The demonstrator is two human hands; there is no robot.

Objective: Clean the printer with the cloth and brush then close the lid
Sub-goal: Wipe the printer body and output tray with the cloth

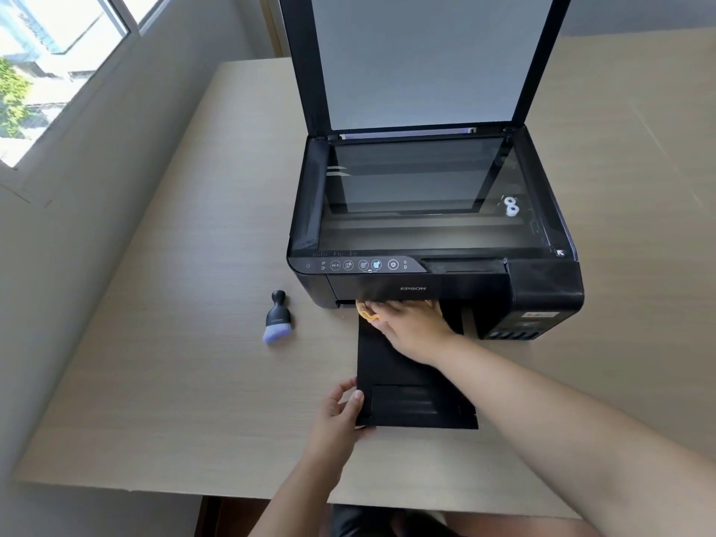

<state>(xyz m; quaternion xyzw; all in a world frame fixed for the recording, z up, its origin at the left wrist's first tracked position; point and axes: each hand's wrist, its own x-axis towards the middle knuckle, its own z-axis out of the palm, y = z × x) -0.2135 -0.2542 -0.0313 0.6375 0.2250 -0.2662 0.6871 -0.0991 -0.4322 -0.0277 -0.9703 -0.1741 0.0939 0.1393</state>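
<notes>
A black printer (542,288) stands on the table with its scanner lid (422,60) raised upright and the glass bare. Its black output tray (391,366) is pulled out toward me. My right hand (410,323) presses a yellow cloth (366,312) against the tray slot at the printer's front; most of the cloth is hidden under the hand. My left hand (341,408) grips the tray's near left corner. A small brush (277,317) with a black handle and purple bristles lies on the table left of the printer, untouched.
The light wooden table (174,304) stands against a wall on the left, with a window (50,60) above. Its near edge lies just in front of me. Bare tabletop stretches on both sides of the printer.
</notes>
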